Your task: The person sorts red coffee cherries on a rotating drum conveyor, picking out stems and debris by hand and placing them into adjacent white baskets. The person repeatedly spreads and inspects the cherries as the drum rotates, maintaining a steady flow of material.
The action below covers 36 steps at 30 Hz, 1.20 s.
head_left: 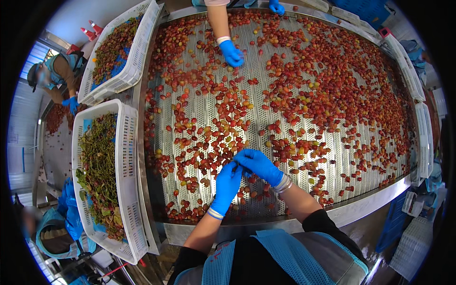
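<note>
My left hand [228, 188] and my right hand [259, 166], both in blue gloves, meet over the near part of a perforated metal sorting table [253, 133]. Their fingertips are together. Something small and dark seems to sit between them, but the fingers hide most of it, so I cannot tell whether either hand holds it. Loose red grapes [228, 107], some yellowish green, are strewn over the table around and beneath my hands.
Left of the table stand two white plastic crates: the near crate [126, 171] holds grape stems and leaves, the far crate [140, 53] stems and grapes. Across the table, a co-worker's gloved hand [231, 53] reaches over the grapes. Another blue-gloved hand [276, 8] is at the far edge.
</note>
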Each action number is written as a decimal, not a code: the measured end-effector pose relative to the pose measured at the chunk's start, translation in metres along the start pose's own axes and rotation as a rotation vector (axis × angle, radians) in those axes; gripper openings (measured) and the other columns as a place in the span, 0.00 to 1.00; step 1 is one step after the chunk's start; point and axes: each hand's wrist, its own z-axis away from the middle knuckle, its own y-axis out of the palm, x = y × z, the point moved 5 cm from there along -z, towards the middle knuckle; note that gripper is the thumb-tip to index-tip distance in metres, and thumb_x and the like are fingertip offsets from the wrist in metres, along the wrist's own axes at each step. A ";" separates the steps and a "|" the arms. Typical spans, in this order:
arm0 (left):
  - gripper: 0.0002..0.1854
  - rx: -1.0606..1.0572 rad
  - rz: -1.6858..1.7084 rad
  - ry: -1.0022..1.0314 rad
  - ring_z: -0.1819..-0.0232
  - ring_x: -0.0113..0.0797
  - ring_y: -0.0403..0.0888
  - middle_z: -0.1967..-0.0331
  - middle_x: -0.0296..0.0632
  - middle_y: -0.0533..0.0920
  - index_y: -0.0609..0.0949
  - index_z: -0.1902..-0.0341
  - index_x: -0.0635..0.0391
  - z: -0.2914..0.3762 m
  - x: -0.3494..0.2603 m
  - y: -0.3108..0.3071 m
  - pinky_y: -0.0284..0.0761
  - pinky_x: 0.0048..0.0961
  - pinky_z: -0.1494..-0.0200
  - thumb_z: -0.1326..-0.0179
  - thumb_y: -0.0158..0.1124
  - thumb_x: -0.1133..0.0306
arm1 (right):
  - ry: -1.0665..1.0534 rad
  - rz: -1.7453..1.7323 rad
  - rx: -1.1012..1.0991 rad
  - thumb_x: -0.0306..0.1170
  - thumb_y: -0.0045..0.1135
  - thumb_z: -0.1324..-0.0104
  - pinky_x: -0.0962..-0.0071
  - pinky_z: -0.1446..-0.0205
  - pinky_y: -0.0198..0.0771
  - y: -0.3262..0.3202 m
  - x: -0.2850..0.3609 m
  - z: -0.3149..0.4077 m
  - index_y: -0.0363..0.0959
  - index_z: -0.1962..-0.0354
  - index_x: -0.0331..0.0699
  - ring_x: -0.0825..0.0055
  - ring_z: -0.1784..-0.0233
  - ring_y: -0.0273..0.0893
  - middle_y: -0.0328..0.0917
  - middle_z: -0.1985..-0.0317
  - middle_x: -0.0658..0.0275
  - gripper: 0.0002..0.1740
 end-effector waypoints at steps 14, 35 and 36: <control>0.09 0.125 -0.225 0.387 0.58 0.53 0.83 0.56 0.51 0.84 0.84 0.56 0.57 -0.024 -0.016 -0.025 0.80 0.41 0.56 0.38 0.63 0.71 | -0.080 -0.022 -0.254 0.42 0.58 0.30 0.80 0.72 0.73 -0.074 0.022 -0.033 0.76 0.56 0.37 0.80 0.77 0.77 0.79 0.71 0.66 0.15; 0.11 0.328 -0.065 -0.039 0.57 0.39 0.85 0.57 0.46 0.84 0.83 0.48 0.56 0.022 0.064 -0.040 0.79 0.31 0.53 0.30 0.59 0.69 | -0.027 0.692 -0.507 0.34 0.58 0.36 0.68 0.70 0.76 -0.136 0.062 -0.113 0.82 0.67 0.39 0.72 0.72 0.80 0.80 0.74 0.62 0.09; 0.12 0.237 0.012 0.024 0.54 0.36 0.84 0.56 0.42 0.85 0.82 0.46 0.58 0.014 0.061 -0.047 0.78 0.29 0.49 0.28 0.57 0.70 | 0.013 0.390 -0.430 0.39 0.59 0.33 0.75 0.70 0.74 -0.118 0.052 -0.106 0.82 0.64 0.39 0.79 0.73 0.77 0.78 0.75 0.65 0.12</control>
